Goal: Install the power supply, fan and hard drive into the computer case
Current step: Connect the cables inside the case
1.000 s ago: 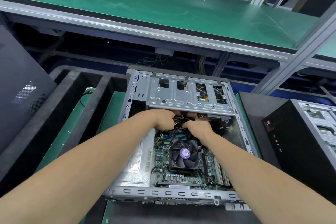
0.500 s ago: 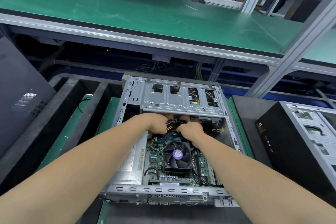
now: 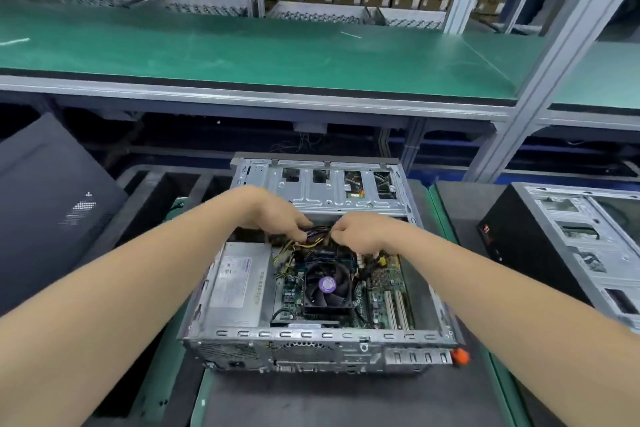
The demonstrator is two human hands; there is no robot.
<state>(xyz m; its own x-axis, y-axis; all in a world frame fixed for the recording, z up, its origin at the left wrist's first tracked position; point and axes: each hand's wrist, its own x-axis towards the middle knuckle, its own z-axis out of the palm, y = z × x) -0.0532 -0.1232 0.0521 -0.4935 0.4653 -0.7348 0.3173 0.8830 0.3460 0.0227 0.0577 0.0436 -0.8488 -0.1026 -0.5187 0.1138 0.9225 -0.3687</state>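
An open silver computer case lies flat in front of me. The grey power supply sits in its left bay. A black fan with a purple hub sits on the motherboard. A metal drive cage spans the far end. Between the cage and the fan runs a bundle of yellow and black cables. My left hand grips the bundle from the left. My right hand pinches it from the right. The hard drive is not visible.
A black case panel leans at the left. Black foam trays lie behind it. A second computer case stands at the right. A green shelf overhangs the far side. An orange part sticks out at the case's near right corner.
Both hands have lifted the cable bundle a little out from under the drive cage. My head has pulled back and tilted up, so the case looks farther away.
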